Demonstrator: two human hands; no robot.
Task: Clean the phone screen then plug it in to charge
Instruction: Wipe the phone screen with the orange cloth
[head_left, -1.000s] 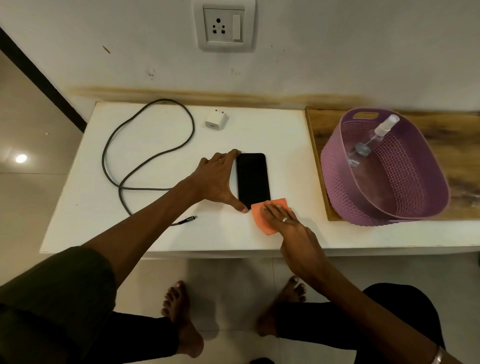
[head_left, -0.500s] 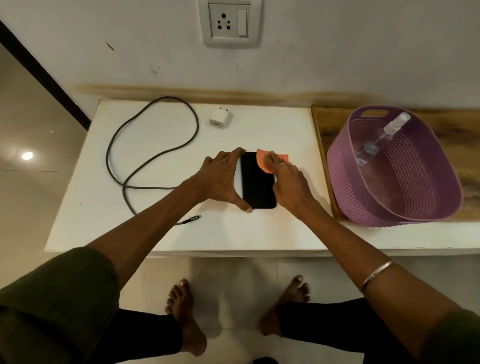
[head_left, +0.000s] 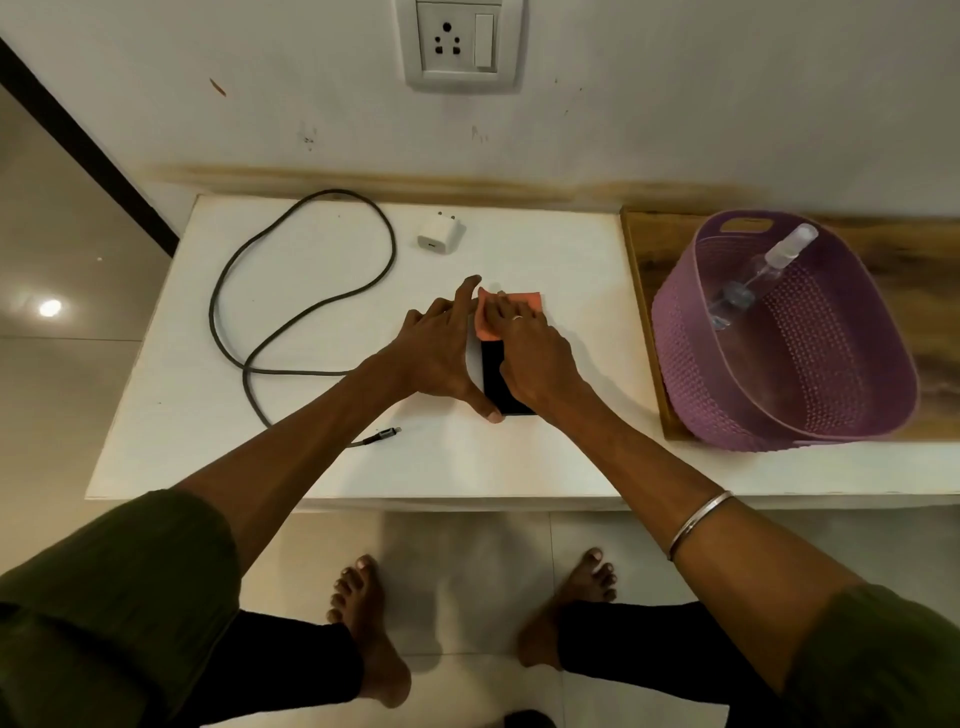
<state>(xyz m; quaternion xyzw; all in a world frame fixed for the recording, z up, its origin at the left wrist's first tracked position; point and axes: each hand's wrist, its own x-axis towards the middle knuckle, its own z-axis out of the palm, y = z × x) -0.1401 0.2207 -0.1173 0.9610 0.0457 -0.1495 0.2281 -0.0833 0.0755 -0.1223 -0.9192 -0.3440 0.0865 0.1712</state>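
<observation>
Black phone (head_left: 497, 382) flat on the white table (head_left: 561, 270), braced along its left edge by the spread-fingered left hand (head_left: 441, 353). Right hand (head_left: 530, 353), fingers flat, presses the orange cloth (head_left: 511, 312) onto the phone's far end; half a second earlier the cloth sat slightly further right.

Dim warm indoor light falling from overhead; lamp glare spot (head_left: 50, 307) glinting on floor tiles (head_left: 62, 374) at left; wide-angle bending table (head_left: 332, 467) edges; sharpness softening toward corners.
</observation>
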